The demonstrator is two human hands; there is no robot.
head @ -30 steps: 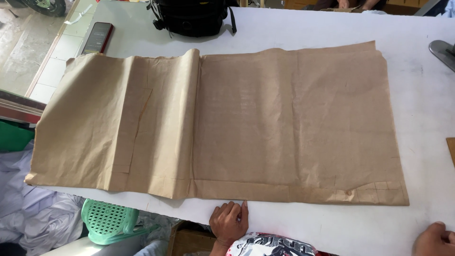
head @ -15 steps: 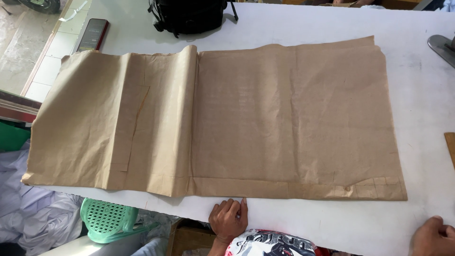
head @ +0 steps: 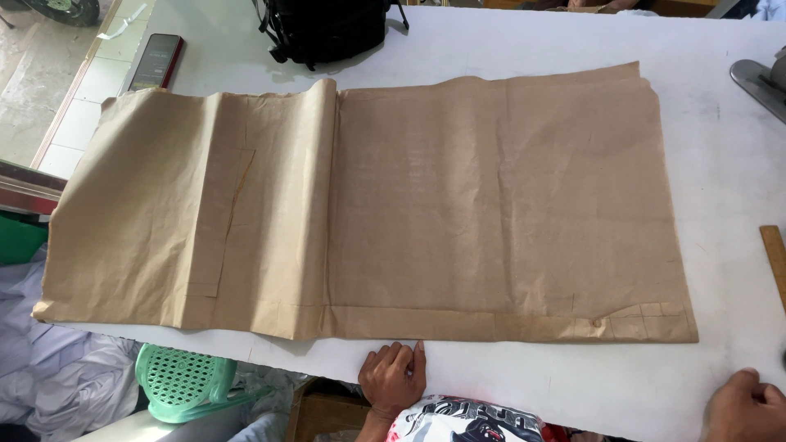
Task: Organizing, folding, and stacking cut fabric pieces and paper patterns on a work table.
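Big white table (head: 524,385) in bright daylight; pale tiled floor (head: 78,123) way off to the far left, green plastic stool (head: 184,381) tucked just below the near edge.

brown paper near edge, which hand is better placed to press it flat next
Probably left: the left hand lies flat on the table, fingertips at the paper edge. The right hand sits at the corner, clear of it.
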